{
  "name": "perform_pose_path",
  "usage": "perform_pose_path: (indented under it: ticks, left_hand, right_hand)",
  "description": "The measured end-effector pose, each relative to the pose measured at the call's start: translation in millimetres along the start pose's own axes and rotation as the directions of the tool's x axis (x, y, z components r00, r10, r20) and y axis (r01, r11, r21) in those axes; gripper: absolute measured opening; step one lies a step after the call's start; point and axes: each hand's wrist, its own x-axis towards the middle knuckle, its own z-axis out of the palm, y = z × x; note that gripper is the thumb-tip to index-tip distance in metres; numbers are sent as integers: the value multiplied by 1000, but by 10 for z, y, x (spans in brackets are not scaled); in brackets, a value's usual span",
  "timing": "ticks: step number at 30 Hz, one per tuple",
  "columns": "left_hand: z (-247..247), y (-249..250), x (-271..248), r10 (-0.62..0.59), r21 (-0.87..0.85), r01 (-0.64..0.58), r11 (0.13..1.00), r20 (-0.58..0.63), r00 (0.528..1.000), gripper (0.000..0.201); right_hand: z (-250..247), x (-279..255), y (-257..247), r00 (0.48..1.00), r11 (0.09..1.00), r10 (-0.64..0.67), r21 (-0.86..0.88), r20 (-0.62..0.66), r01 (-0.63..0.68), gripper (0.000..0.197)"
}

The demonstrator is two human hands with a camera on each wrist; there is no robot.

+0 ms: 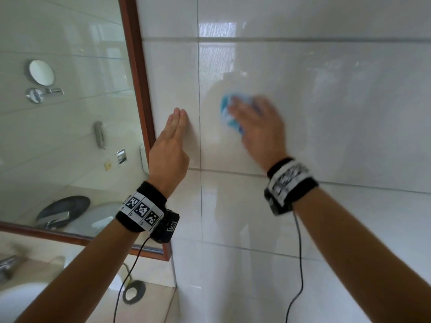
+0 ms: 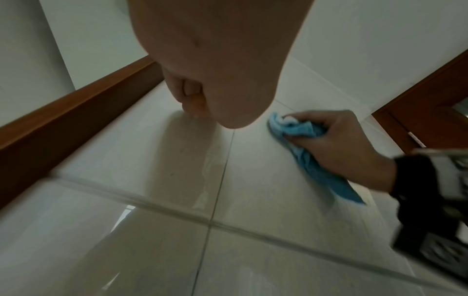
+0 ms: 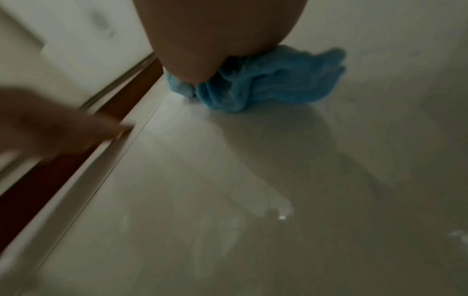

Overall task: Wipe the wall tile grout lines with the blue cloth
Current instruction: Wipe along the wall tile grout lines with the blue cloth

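Right hand gripping crumpled blue cloth, pressing it against glossy white wall tile; motion blurring fingers. Left hand resting straight-fingered on tile.

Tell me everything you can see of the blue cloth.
The blue cloth is a small, soft, terry-like rag, light blue with a paler patch near the fingertips. It is bunched and creased, not folded flat. The right hand grips it, fingers curled over it, and holds it against the glossy white wall tile, right of the vertical grout line. One loose end trails below the palm.
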Motion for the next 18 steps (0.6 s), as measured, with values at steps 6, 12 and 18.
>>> perform_pose_path:
  ticks: [6,12,18]
  left_hand:
    - [64,210,-114,78,-95,-83,992,-55,995,110]
    - [225,511,-65,132,-144,-145,979,-95,987,106]
    - [301,838,143,151,-145,-169,975,-124,981,105]
  right_hand:
    - [-81,143,87,993,993,114,26,13,-114,44]
    - [-172,-1144,-8,871,920,-386,195,302,340,27]
    - [-568,-770,698,892,950,-312,111,327,292,47]
